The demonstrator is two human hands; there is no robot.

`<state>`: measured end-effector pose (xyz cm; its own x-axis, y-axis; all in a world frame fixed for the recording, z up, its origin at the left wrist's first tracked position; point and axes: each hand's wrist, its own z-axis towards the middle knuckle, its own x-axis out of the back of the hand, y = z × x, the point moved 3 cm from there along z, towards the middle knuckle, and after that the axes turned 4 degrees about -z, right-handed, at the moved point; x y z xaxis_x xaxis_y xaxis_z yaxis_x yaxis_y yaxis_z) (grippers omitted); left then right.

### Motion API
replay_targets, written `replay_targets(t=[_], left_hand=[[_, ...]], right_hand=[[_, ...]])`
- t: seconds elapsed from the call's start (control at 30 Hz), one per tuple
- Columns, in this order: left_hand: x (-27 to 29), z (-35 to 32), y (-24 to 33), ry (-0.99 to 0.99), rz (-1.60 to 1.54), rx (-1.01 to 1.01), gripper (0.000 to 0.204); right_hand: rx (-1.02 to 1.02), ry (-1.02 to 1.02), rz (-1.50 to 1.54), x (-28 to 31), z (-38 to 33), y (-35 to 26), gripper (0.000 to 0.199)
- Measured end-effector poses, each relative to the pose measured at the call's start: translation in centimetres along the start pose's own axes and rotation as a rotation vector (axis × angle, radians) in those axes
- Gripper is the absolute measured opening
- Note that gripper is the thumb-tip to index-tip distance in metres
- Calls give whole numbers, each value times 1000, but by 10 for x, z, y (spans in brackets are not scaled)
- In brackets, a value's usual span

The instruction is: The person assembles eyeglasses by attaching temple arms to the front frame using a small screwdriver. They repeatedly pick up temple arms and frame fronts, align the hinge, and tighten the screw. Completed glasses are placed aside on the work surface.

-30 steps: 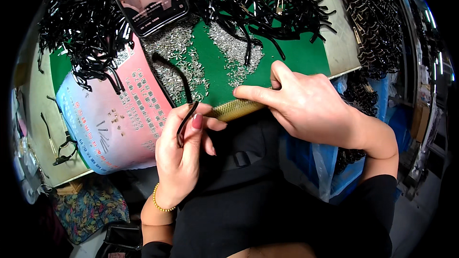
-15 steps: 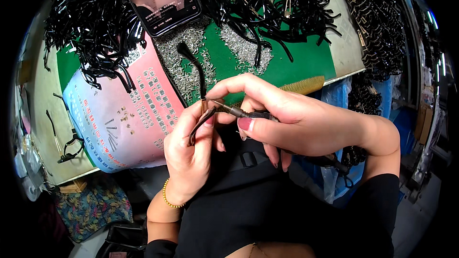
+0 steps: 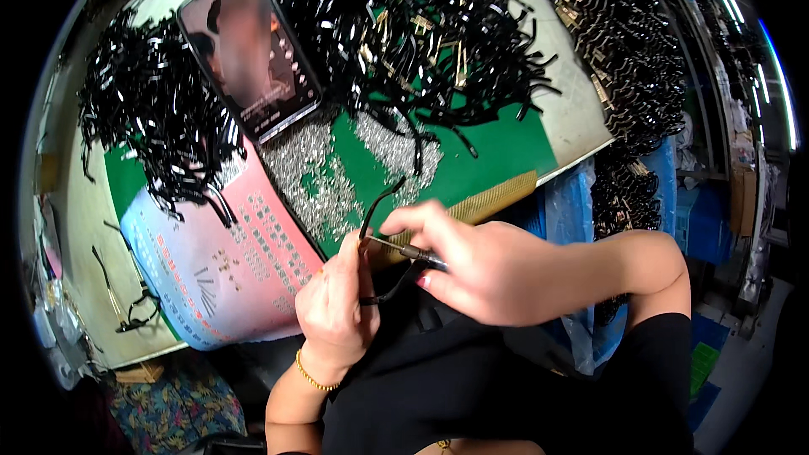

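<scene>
Between the thumb and fingers of my left hand [image 3: 339, 307] is a dark eyeglass temple [image 3: 372, 212], its curved tip pointing up and away. A second dark curved piece [image 3: 394, 290] comes out below, beside the same fingers; I cannot tell whether it joins the first. My right hand [image 3: 497, 274], slightly blurred, is closed round a small screwdriver [image 3: 411, 251]. Its thin shaft points left and reaches the temple at my left fingertips. The exact contact point is too small to make out.
Heaps of black temples [image 3: 156, 109] cover the table's back, around a phone [image 3: 253, 59]. Small silver metal parts [image 3: 312, 190] lie on the green mat [image 3: 497, 139]. A printed sheet [image 3: 219, 270] and eyeglass frame [image 3: 139, 316] are at left, blue plastic-lined bins [image 3: 569, 211] at right.
The whole view has shifted, so the table things sit lower. My left hand has turned, and the temple tip now leans right. The screwdriver stays against the piece, tilted more downward at its handle.
</scene>
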<state>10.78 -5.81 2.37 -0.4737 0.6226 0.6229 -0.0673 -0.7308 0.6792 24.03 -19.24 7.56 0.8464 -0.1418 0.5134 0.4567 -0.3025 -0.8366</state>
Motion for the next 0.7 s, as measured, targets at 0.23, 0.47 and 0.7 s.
replay_targets(t=[0.23,0.47,0.7], left_hand=[[53,-16,-46,423,-403,432,25],[42,-16,-64,562,-415,406,28],[51,-19,-66,583,-524,366,34]], right_hand=[[123,385,-589,84,55,11,30],[-190,557,-900,175,184,52,32],[176,782,-961,130,104,-11,20]])
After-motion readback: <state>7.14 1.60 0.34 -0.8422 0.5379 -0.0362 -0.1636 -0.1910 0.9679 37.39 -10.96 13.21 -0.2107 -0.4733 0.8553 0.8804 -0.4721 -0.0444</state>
